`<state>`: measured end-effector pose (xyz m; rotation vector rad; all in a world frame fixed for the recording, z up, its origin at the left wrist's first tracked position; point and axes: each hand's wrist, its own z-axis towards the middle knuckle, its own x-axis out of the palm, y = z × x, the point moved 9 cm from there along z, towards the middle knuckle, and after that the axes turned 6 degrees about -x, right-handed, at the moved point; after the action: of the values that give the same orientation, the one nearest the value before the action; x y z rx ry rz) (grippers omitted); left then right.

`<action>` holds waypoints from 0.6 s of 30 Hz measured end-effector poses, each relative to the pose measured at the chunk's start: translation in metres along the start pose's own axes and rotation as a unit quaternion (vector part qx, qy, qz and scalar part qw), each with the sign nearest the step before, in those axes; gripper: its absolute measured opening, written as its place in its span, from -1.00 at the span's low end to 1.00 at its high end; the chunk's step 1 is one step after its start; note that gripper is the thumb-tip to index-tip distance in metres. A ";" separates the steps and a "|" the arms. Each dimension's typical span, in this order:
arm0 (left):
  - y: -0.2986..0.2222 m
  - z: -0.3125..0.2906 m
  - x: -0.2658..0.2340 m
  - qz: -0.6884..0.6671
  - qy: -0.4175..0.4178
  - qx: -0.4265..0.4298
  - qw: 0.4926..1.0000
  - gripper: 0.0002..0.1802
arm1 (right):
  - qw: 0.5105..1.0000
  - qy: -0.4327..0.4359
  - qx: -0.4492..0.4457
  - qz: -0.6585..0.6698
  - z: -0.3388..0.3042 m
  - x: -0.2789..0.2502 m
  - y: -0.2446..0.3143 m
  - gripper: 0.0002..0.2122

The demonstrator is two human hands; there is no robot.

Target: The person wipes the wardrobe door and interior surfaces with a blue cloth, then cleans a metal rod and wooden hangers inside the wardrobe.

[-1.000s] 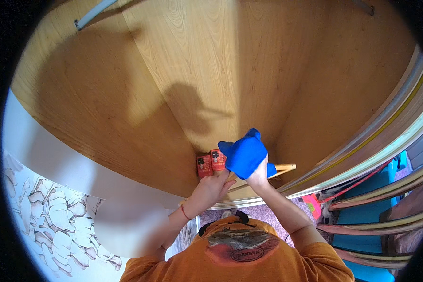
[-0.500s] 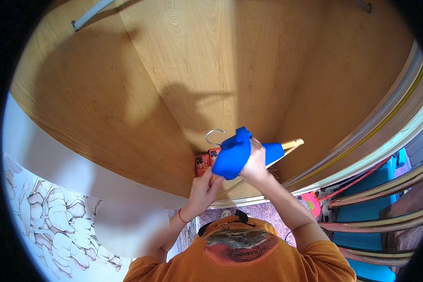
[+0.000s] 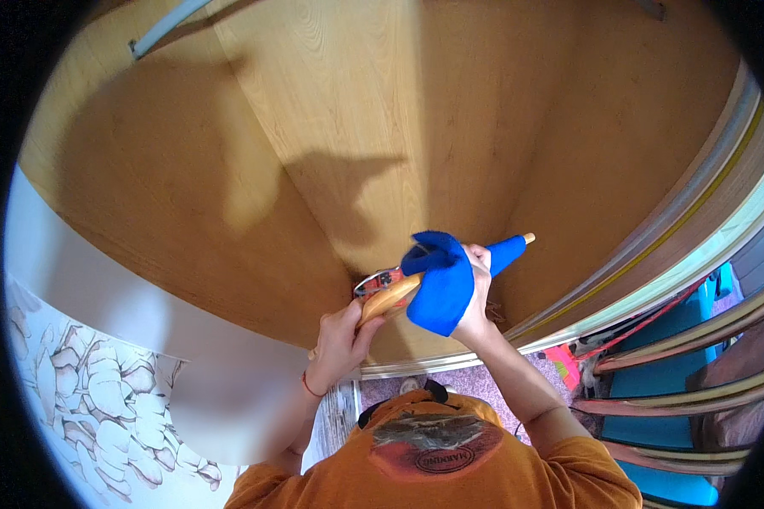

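A blue garment [image 3: 443, 293] hangs bunched on a wooden clothes hanger [image 3: 392, 297] in front of my body. My left hand [image 3: 339, 343] is closed around the hanger's bare left end. My right hand [image 3: 479, 293] grips the blue cloth near the middle, its fingers partly hidden behind the fabric. Beyond it, a blue sleeve-like part runs along the other arm of the hanger, whose wooden tip [image 3: 530, 238] pokes out at the right. A thin metal hook [image 3: 372, 278] curves out beside the left part of the hanger.
I stand before a wood-panelled wardrobe [image 3: 339, 93] with a pale rail [image 3: 170, 25] at the upper left. Red boxes [image 3: 380, 282] sit low at its back corner. On the right, curved shelf edges [image 3: 688, 403] cross turquoise panels. A wall with a drawn stone-like pattern [image 3: 102, 407] stands left.
The hanger has turned, so its left arm now shows bare out of the cloth and its hook has dropped lower. My left hand moved slightly left and down; the blue garment shifted right.
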<state>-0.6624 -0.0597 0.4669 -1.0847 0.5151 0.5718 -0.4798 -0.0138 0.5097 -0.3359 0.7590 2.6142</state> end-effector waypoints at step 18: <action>0.068 -0.053 -0.049 -0.058 -0.107 -0.045 0.992 -0.76 | 0.881 -0.127 0.302 0.342 -0.026 -0.055 -0.137 -0.77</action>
<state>-0.7490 -0.0933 0.4330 -1.1162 0.2400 0.6060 -0.3686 0.0611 0.4437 0.5448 1.7710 2.7183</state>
